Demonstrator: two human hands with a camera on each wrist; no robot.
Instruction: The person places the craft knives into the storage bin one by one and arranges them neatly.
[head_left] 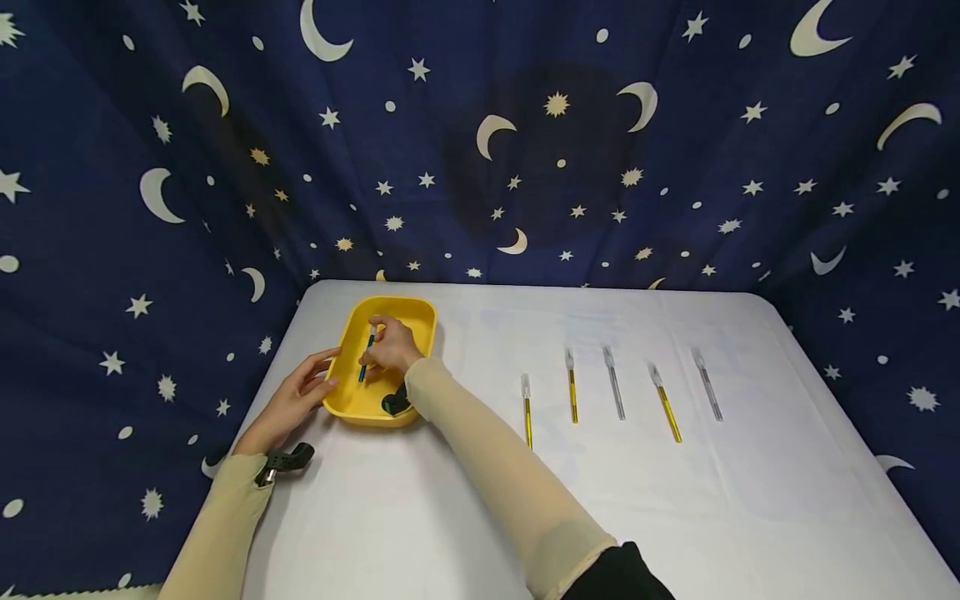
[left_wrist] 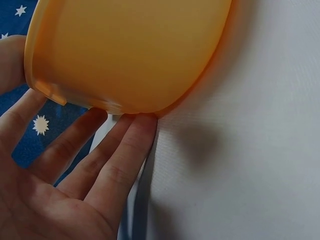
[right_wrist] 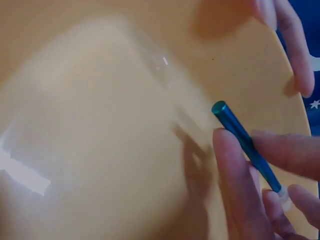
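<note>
A blue capped pen-like knife [head_left: 363, 372] is pinched between thumb and fingers of my right hand [head_left: 392, 346], inside the yellow tray [head_left: 360, 412]. In the right wrist view the blue handle [right_wrist: 248, 145] slants across the tray, its clear-capped end among the fingers of the right hand [right_wrist: 270, 185]. My left hand [head_left: 290, 402] touches the tray's left side. Seen from the left wrist, the fingers of the left hand [left_wrist: 75, 175] are spread, tips against the wall of the tray [left_wrist: 135, 60].
On the white table [head_left: 600, 517], right of the tray, several capped knives lie spread out, among them a yellow one [head_left: 572, 396] and a grey one [head_left: 615, 392]. A dark blue curtain [head_left: 450, 150] with moons and stars stands behind and at both sides.
</note>
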